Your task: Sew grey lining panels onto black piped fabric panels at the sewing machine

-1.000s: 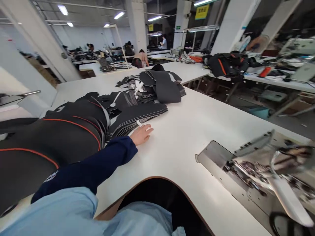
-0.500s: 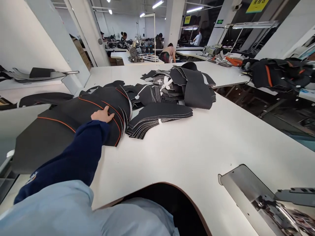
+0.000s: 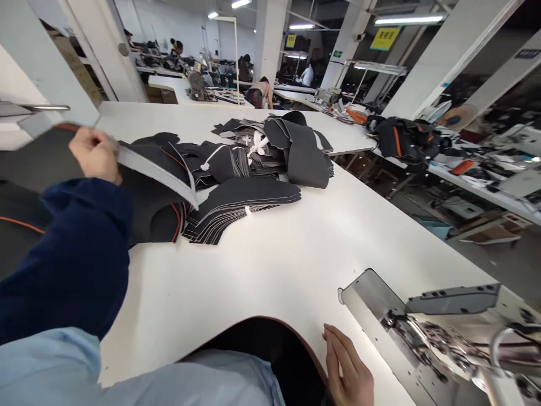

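Note:
My left hand (image 3: 97,155) is closed on a dark grey fabric panel with orange piping, lifting its edge so that a pale underside strip (image 3: 158,175) shows. Under it lie more piped panels (image 3: 164,225) on the white table (image 3: 236,276). My right hand (image 3: 349,369) hangs over the table's curved front edge, fingers stretched out, with nothing visible in it. Right of that hand is a sewing machine (image 3: 456,338) with a shiny metal bed.
A fanned stack of dark cut pieces (image 3: 253,194) lies mid-table, beside a bundle (image 3: 308,160) tied with a white strip (image 3: 257,145). Black and orange work (image 3: 406,138) is heaped on another table at right. A person (image 3: 260,93) bends over farther back.
My left hand, earlier resting on the panels with fingers spread, has gripped one and pulled it up and left. My right hand has come into view. The camera has turned right.

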{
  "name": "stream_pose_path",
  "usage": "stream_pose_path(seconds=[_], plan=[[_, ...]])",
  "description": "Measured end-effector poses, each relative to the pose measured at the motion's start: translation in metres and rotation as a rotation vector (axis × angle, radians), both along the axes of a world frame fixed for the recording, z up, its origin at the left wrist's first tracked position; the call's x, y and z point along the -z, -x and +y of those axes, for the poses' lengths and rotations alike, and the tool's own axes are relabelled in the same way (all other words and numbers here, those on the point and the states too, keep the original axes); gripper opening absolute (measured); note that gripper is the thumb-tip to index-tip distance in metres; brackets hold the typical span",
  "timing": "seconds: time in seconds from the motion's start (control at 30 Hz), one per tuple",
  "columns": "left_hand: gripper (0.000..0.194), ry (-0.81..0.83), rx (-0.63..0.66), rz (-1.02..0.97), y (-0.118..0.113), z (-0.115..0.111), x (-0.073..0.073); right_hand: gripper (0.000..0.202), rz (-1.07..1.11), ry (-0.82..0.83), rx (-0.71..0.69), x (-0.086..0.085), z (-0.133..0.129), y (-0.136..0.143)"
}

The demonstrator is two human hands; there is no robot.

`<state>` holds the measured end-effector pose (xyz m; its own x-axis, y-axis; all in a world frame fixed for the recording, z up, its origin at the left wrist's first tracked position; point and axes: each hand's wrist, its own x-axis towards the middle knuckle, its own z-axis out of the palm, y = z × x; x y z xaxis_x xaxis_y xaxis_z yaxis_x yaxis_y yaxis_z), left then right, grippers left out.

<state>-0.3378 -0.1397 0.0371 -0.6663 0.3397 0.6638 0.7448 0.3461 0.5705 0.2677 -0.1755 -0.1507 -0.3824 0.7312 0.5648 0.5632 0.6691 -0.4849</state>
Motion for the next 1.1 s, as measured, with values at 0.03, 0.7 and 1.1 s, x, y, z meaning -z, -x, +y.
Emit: stream_pose_path(seconds=[0.03,0.7,1.1], plan=[[0.039,-0.073,0.053,-0.002,-0.023,0.013,-0.011,0.037,-0.039,-0.007,0.001,-0.002,0.003,0.003],[0.054,0.877,0.790,0.241,-0.190,0.182,0.085,0.038,-0.792,-0.089,-0.159,0.007,0.066,0.113],[0.069,1.211,0.572,0.436,-0.164,0.202,0.087,0.031,-0.642,-0.245,-0.248,-0.054,0.136,0.102]])
